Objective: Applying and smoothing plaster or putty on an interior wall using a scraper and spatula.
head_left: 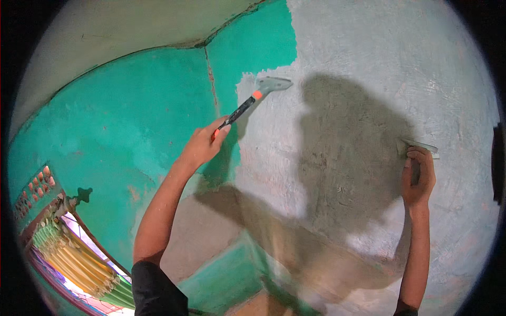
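My left hand (206, 145) is closed on the black-and-orange handle of a scraper (240, 111), raised diagonally; its pale, smeared head (274, 83) is at the ragged border between green paint (121, 121) and pale grey coating (348, 37) on the wall. My right hand (419, 174), at the right, has its fingers curled on a thin, flat putty blade (427, 150) held against or close to the coated wall. A large shadow of head and arms falls between the two hands, darkening the coating there.
A ceiling (105, 31) meets the wall along a dark, cracked edge at top left. A vertical crack (211, 79) runs down the green corner. At lower left are a perforated vent (37, 187) and an opening with yellow-green gathered fabric (74, 253). A green-and-brown ledge or recess (221, 268) shows low centre.
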